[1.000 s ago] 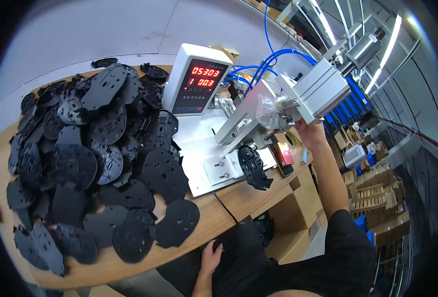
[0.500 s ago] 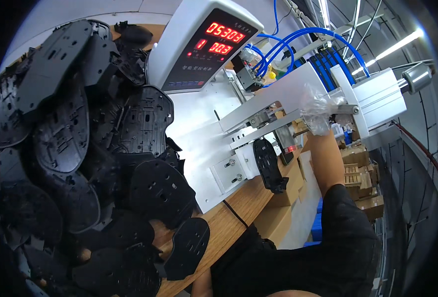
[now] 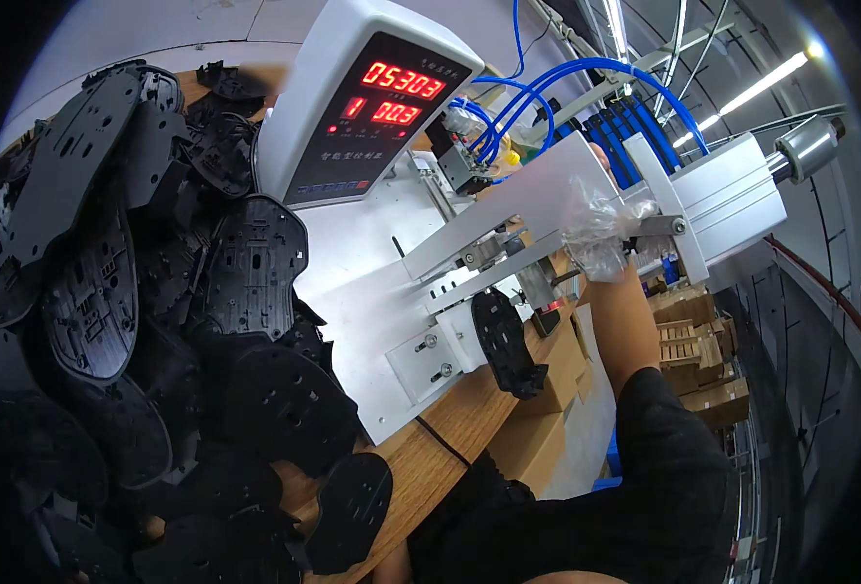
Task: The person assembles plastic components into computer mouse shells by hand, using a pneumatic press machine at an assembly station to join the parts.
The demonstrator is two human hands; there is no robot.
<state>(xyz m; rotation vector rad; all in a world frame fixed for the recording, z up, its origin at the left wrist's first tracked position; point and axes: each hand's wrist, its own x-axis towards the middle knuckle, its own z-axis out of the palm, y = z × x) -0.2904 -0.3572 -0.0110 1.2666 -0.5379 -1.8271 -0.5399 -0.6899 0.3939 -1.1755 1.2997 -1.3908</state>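
Observation:
My right forearm (image 3: 623, 326) reaches up behind the metal arm of a bench press machine (image 3: 518, 209). A crumpled clear plastic bag (image 3: 596, 234) wrapped on the machine and the metal plates hide my right hand, so its fingers and anything in them do not show. A black moulded plastic shell (image 3: 505, 341) stands on edge against the white fixture block (image 3: 464, 336) near the table's front edge, apart from my arm. At the lower edge a bit of skin of my left arm (image 3: 394, 565) shows beside the table; the left hand is out of sight.
A big heap of black plastic shells (image 3: 255, 263) covers the left of the wooden table (image 3: 421, 477). A white control box (image 3: 362, 107) with a lit red display stands at the back. Blue air hoses (image 3: 586, 66) arch over the machine. Cardboard boxes (image 3: 547, 443) stand below on the right.
The whole view has shifted, so the machine and control box sit further left. My right forearm stays behind the machine. The black shell remains at the fixture.

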